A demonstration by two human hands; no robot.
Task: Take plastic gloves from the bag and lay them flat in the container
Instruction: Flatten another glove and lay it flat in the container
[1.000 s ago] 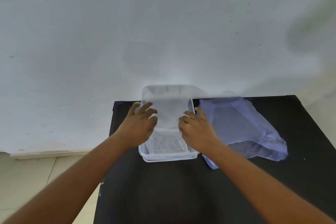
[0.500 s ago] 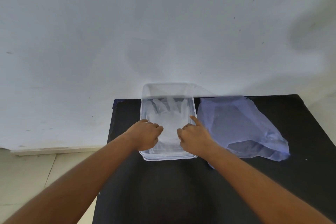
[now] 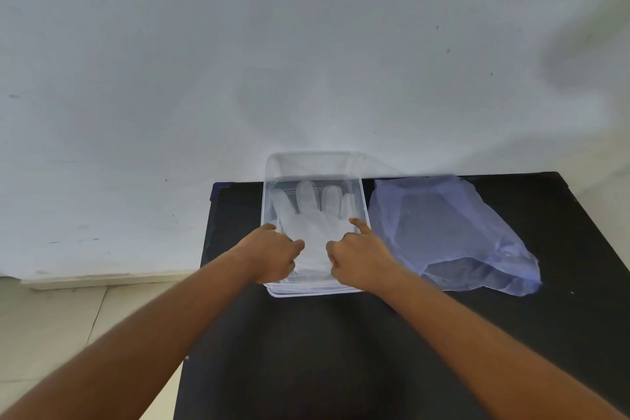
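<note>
A clear plastic glove (image 3: 312, 216) lies spread flat in the clear rectangular container (image 3: 309, 160), its fingers pointing away from me. My left hand (image 3: 272, 254) and my right hand (image 3: 361, 257) rest inside the near end of the container, each pinching a side of the glove's cuff. My right index finger sticks out along the container's right wall. The bluish translucent bag (image 3: 453, 232) lies just right of the container, with more gloves dimly visible inside.
Container and bag sit on a small black table (image 3: 341, 351) pushed against a white wall (image 3: 306, 44). The table's left edge drops to a pale tiled floor (image 3: 51, 317). My forearms cross the near half of the table.
The glove was held up over the container and has come down flat inside it. Both hands drew back toward the near end with the cuff and have stayed there since.
</note>
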